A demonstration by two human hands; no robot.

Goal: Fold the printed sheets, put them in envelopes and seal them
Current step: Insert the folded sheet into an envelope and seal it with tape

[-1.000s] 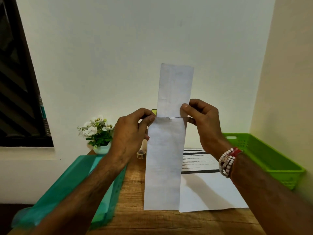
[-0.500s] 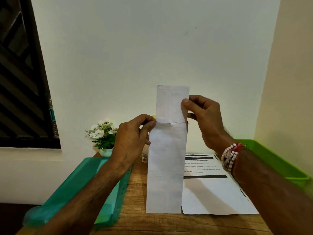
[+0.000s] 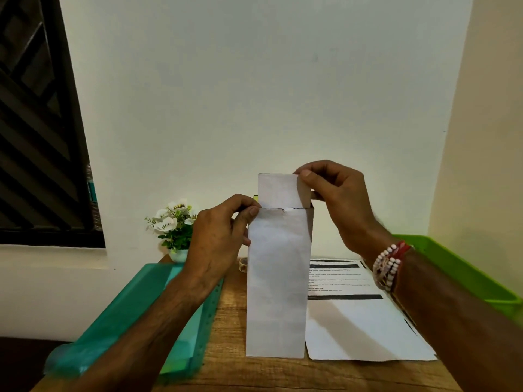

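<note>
A long white envelope (image 3: 277,281) stands upright over the wooden table (image 3: 226,312), mouth at the top. My left hand (image 3: 219,239) pinches its upper left corner. A folded white sheet (image 3: 278,190) sticks out of the mouth by a short length. My right hand (image 3: 336,199) pinches the sheet's top right corner from above. A printed sheet (image 3: 359,315) with black bars lies flat on the table to the right of the envelope.
A teal plastic tray (image 3: 133,315) sits at the left of the table and a green basket (image 3: 458,267) at the right. A small pot of white flowers (image 3: 175,224) and a tape roll (image 3: 243,264) stand near the back wall. A dark window is at left.
My right hand has pushed the folded sheet down into the envelope, so much less of it shows above the mouth. My left hand keeps its hold on the envelope.
</note>
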